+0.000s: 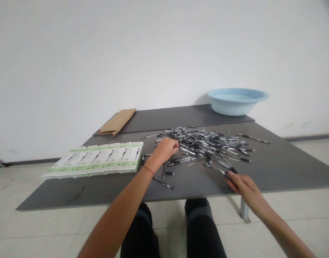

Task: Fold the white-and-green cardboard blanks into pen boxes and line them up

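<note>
A loose heap of black and clear pens (200, 141) is spread over the middle of the dark table. My left hand (165, 148) is at the heap's left edge, its fingers curled closed; whatever is in them is hidden. Near the front edge, right of the heap, my right hand (243, 184) pinches pens (223, 172) between thumb and fingers, their ends pointing back toward the heap. How many it grips is unclear. One stray pen (163, 184) lies in front of my left wrist, and another pen (254, 138) rests apart at the right.
Green and white pen boxes (96, 159) lie in a row on the left. Behind them is a flat brown paper bag (118, 121). A light blue basin (236, 104) stands at the back right of the table (282, 166), near the wall.
</note>
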Motion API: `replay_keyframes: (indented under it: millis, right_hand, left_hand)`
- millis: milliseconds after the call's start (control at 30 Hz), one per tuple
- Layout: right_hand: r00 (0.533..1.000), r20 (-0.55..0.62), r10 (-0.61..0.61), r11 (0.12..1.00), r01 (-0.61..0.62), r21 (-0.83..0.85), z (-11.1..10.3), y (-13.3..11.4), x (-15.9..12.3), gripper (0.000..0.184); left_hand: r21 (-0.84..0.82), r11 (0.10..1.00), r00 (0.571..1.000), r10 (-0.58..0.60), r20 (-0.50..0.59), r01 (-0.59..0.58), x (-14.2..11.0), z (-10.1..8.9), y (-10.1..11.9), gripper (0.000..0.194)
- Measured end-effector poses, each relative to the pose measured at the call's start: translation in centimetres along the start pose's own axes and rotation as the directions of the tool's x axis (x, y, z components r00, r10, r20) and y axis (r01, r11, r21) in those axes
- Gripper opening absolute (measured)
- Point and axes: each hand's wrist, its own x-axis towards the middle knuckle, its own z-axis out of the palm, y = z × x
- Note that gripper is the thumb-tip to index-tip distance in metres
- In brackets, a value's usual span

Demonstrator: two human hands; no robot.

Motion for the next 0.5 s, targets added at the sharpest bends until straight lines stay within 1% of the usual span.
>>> replay_keyframes:
  millis: [133,267,367,433,467,500]
  right_hand:
    - [1.0,0.017,0.002,1.0,-0.002,0.006,0.1,0.1,0.1,0.067]
    - [0.997,0.049,-0.062,0.998,0.061,0.032,0.3,0.0,0.2,0.067]
    - [0.991,0.042,-0.13,0.991,0.128,0.044,0.3,-0.2,0.4,0.063]
    - [0.983,0.022,-0.183,0.983,0.182,0.032,0.2,-0.4,0.3,0.057]
    - [0.978,0.001,-0.209,0.978,0.209,0.024,0.1,-0.5,0.2,0.054]
    - [0.972,-0.024,-0.234,0.972,0.234,0.007,0.1,-0.8,0.0,0.052]
  left_hand:
    - [-0.159,0.986,0.998,-0.047,-0.052,0.038,-2.1,-1.9,0.3,0.006]
    - [-0.296,0.954,0.982,-0.109,-0.155,0.059,-5.2,-3.1,1.6,0.008]
    - [-0.357,0.931,0.952,-0.173,-0.252,0.075,-8.1,-4.0,2.9,0.012]
    - [-0.376,0.922,0.921,-0.223,-0.318,0.093,-10.2,-5.0,3.9,0.016]
    - [-0.377,0.921,0.907,-0.242,-0.346,0.102,-11.3,-5.6,4.4,0.018]
    - [-0.336,0.934,0.883,-0.253,-0.395,0.118,-12.5,-6.3,5.0,0.017]
